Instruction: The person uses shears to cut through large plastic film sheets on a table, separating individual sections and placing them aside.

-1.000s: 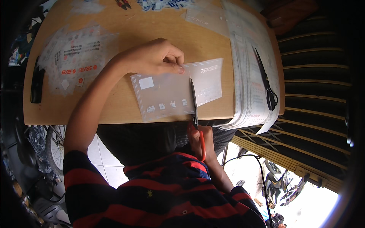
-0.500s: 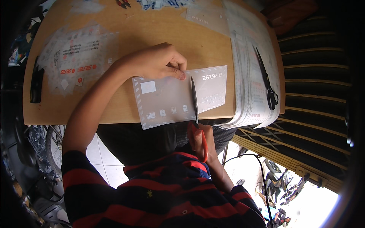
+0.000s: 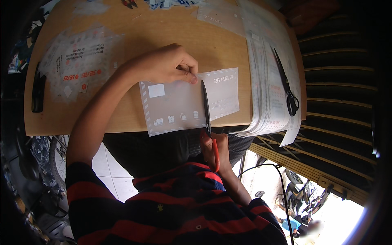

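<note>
My left hand (image 3: 175,65) pinches the upper edge of a translucent printed plastic sheet (image 3: 175,102) between thumb and fingers. The sheet lies at the table's front edge, its lower left part reaching past it. In my right hand (image 3: 222,146) is a pair of scissors (image 3: 216,155) with red handles. Their dark blades point away from me and run up through the sheet, splitting its lower part. The blade tips are close below my left fingertips. To the right of the split, the smaller part of the sheet rests over the wooden table (image 3: 159,32).
A stack of long printed sheets (image 3: 269,90) drapes over the table's right side, with black scissors (image 3: 288,87) on top. Loose cut pieces (image 3: 81,57) lie at the left. A red-handled tool (image 3: 129,3) sits at the far edge, and another sheet (image 3: 216,15) lies at the back.
The sheet, both hands and the red-handled scissors have shifted slightly left. A strip at the front corner of the right-hand stack now hangs lower.
</note>
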Demonstrator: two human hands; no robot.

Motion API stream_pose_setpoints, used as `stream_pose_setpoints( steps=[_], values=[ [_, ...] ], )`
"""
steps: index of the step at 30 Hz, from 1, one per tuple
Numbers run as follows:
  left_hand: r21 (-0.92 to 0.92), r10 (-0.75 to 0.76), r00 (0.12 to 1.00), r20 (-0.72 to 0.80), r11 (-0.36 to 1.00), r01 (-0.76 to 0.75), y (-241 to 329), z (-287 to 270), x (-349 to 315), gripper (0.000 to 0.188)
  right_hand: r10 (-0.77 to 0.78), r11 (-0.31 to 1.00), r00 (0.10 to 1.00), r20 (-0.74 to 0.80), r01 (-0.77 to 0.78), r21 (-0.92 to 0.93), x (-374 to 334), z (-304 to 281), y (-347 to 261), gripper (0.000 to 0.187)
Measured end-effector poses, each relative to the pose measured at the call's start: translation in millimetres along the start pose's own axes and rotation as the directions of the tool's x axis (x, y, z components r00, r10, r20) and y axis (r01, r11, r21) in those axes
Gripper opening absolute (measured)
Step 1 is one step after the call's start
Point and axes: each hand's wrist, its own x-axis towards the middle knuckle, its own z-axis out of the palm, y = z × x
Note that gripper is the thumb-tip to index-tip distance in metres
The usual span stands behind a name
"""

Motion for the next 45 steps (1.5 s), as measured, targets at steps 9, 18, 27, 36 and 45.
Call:
stream_pose_setpoints(
  steps=[9,18,27,36,45],
  values=[
    [-0.042,0.006,1.0,-0.015,0.999,-0.006,-3,1,-1,0.02,-0.03,0.979,0.996,0.084,0.013,0.201,-2,-3,-8,0.083],
    [-0.045,-0.007,0.997,0.072,0.999,0.01,4,2,-2,0.017,-0.025,0.946,0.991,0.132,-0.019,0.325,-4,-3,-16,0.078],
    [-0.062,0.018,0.998,0.066,0.998,-0.014,5,4,-2,0.015,-0.022,0.973,0.997,0.068,0.006,0.232,-3,0,-8,0.077],
    [0.023,-0.055,0.998,0.009,0.998,0.055,7,-22,-13,0.014,-0.019,0.988,0.997,0.074,0.007,0.156,-4,1,-4,0.078],
    [0.006,0.003,0.974,-0.227,1.0,-0.002,7,-18,-6,0.014,-0.028,0.967,0.997,-0.076,0.046,0.249,-39,-24,-8,0.056]
  ],
)
